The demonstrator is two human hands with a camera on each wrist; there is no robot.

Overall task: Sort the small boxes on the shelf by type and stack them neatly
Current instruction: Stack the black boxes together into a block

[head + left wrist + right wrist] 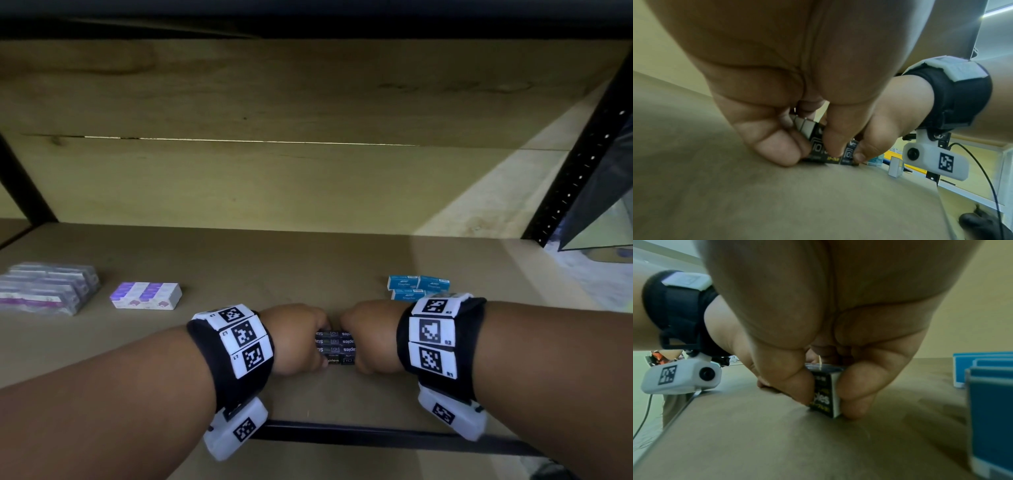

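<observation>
Several small black staple boxes (336,346) sit packed together in a block on the brown shelf board (308,267), near its front edge. My left hand (297,339) grips the block's left end, thumb and fingers curled round the black boxes (818,146). My right hand (370,335) grips the right end, pinching the black boxes (825,394) between thumb and fingers. Blue staple boxes (418,287) are stacked just behind my right wrist. A white and purple box (146,295) lies at the left.
A plastic-wrapped pack of purple boxes (44,287) lies at the far left. A black upright post (579,171) stands at the right, and a black front rail (359,433) edges the shelf. The blue boxes (990,402) stand close to my right hand.
</observation>
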